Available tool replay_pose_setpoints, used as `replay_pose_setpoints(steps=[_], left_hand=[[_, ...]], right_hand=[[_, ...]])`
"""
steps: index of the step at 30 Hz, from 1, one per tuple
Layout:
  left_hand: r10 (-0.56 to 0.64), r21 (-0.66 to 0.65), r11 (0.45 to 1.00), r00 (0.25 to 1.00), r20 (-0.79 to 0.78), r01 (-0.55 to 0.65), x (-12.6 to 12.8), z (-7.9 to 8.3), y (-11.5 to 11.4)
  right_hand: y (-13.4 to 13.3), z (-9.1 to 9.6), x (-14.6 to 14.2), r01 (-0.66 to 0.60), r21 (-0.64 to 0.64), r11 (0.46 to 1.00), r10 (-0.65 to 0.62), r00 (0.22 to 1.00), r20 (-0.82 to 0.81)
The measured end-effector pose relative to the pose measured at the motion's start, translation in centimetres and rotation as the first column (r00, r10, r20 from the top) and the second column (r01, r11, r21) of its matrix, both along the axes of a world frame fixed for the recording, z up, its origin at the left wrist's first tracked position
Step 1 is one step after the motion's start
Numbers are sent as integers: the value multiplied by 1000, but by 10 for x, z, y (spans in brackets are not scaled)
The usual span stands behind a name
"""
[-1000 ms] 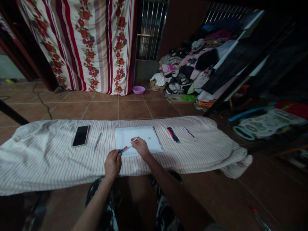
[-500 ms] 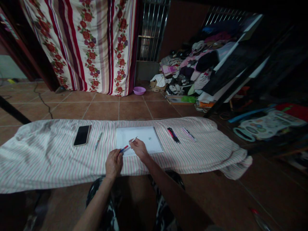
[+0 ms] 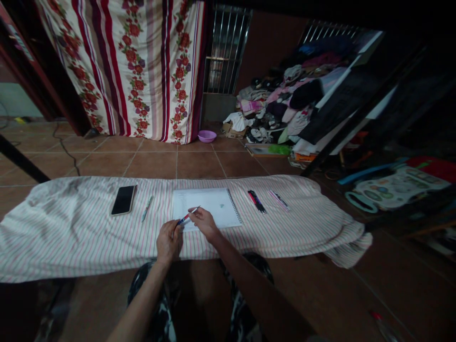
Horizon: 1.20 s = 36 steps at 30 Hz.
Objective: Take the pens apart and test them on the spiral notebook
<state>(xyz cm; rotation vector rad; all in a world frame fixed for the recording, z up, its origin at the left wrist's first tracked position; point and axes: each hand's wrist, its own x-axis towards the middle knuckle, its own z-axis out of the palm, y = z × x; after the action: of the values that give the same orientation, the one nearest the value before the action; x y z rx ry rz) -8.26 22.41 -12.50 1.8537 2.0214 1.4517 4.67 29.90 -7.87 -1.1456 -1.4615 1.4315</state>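
Head view: left hand (image 3: 169, 241) grips one end of a pen (image 3: 185, 218), right hand (image 3: 204, 221) pinches nearer the other, above the notebook (image 3: 210, 198). Step seems two-handed pen handling; the next move calls for steady grips.

light: dim, source unclear | brightest: page (image 3: 210, 195), curtain (image 3: 121, 71), cloth (image 3: 285, 228) | dark: upper right near-black, lower corners murky | shadow: deep between knees (image 3: 140, 280) | glints: bars (image 3: 228, 58) | lens: wide-angle, edges stretched | focus: soft, writing (image 3: 182, 203) illegible, right edge smeared
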Motion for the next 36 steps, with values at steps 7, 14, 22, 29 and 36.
replay_pose_setpoints(steps=[7,14,22,29,36], left_hand=[[19,-10,1000,999,46,-18,3,6,0],[36,-48,998,997,75,-32,9,8,0],[37,-80,996,995,90,-30,20,4,3],[32,-127,992,995,100,-19,28,6,5],[12,-174,985,992,127,11,42,12,8]], right_hand=[[-8,4,-3,7,-76,997,-21,981,-195],[-11,-3,-6,36,-115,993,-64,967,-246],[-12,-6,-6,73,-124,990,-104,958,-268],[-10,-10,0,93,-121,988,-123,956,-265],[-5,-18,9,95,-105,990,-117,967,-228]])
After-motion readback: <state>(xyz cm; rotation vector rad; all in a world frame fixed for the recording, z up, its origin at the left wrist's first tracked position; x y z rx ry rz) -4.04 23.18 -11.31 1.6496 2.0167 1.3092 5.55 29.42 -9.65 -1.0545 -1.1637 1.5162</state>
